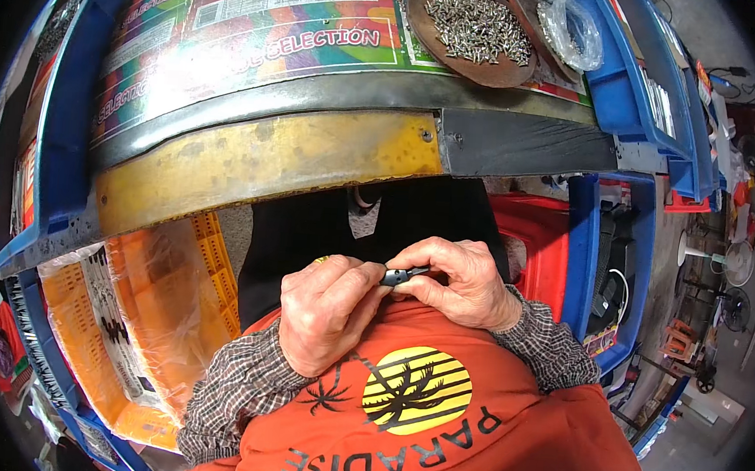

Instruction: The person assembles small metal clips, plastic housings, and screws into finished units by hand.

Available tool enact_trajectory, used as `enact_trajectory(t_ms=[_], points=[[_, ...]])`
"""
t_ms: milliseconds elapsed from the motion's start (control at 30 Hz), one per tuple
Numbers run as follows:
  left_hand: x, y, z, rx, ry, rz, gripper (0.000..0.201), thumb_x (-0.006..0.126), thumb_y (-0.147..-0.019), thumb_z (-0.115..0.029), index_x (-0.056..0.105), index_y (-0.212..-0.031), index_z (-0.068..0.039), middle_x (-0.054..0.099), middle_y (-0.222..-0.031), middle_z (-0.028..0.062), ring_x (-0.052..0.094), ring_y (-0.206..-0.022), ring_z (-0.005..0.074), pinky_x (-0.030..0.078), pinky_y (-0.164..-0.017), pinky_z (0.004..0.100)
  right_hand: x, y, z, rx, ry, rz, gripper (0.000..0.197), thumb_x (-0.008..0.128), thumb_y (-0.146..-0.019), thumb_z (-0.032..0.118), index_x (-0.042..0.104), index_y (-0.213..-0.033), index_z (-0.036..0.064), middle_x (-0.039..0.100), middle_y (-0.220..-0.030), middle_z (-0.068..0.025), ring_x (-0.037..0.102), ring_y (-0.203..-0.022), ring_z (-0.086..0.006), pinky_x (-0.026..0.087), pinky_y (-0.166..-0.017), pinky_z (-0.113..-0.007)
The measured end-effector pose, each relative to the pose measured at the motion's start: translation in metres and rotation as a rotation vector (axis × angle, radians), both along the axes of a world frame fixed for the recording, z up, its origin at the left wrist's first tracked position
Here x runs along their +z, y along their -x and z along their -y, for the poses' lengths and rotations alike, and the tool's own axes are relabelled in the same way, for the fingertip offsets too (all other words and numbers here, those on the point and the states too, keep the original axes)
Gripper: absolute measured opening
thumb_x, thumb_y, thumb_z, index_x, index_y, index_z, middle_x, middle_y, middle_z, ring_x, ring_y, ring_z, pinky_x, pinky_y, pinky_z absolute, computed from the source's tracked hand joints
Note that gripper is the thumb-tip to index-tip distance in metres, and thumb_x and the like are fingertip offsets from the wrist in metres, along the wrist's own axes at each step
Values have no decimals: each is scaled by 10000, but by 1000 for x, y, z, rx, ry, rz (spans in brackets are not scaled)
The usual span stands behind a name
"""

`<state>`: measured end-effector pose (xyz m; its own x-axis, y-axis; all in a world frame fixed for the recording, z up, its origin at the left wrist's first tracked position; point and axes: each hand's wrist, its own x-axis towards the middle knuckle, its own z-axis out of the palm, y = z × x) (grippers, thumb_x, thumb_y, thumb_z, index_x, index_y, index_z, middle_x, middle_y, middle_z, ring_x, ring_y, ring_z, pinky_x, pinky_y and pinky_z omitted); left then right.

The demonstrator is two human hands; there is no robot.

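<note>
Close in front of my orange printed shirt, both hands meet at a small, narrow grey-and-black part with dark holes (395, 277). My left hand (327, 306) is closed, its thumb and fingers pinching the part's left end. From the other side my right hand (462, 281) grips the darker right end between thumb and fingertips. The fingers cover much of the piece, so its exact kind does not show. Past the bench edge, a brown round dish (520, 75) is heaped with small shiny metal pins or screws (480, 26).
Ahead runs a workbench with a yellow and black front edge (269, 162), topped with colourful printed sheeting (294, 50). A second dish holds a clear plastic bag (580, 31). Blue bins (612, 68) flank the bench. Orange crates (162, 308) stand low left, a blue crate (582, 250) low right.
</note>
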<state>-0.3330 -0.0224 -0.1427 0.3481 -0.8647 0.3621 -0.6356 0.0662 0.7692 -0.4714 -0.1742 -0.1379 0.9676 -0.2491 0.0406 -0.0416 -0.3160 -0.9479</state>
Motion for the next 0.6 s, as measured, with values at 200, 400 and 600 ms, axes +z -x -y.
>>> enact_trajectory(t_ms=[200,400,600], points=[[4,-5,5,-6,14,21,272,754,-661,19,632,-901,-16,610,-755,85,622,-630,241,493,-541,322,3,-4,0,-50,-43,41,193,694,-845,23,628,-1017,-36,694,-903,-119,701,-780,-171,566,-647,-256],[12,-13,14,16,98,112,296,741,-651,33,633,-923,-11,600,-754,84,606,-615,239,482,-525,328,15,-15,11,-65,269,206,277,741,-780,28,626,-1029,-13,670,-881,-118,672,-714,-236,540,-606,-302],[25,-26,19,50,144,190,299,747,-650,32,632,-922,-12,596,-754,88,596,-606,236,475,-526,330,54,-29,38,-204,503,296,244,763,-741,26,649,-954,-2,639,-776,-113,630,-627,-230,499,-551,-321]])
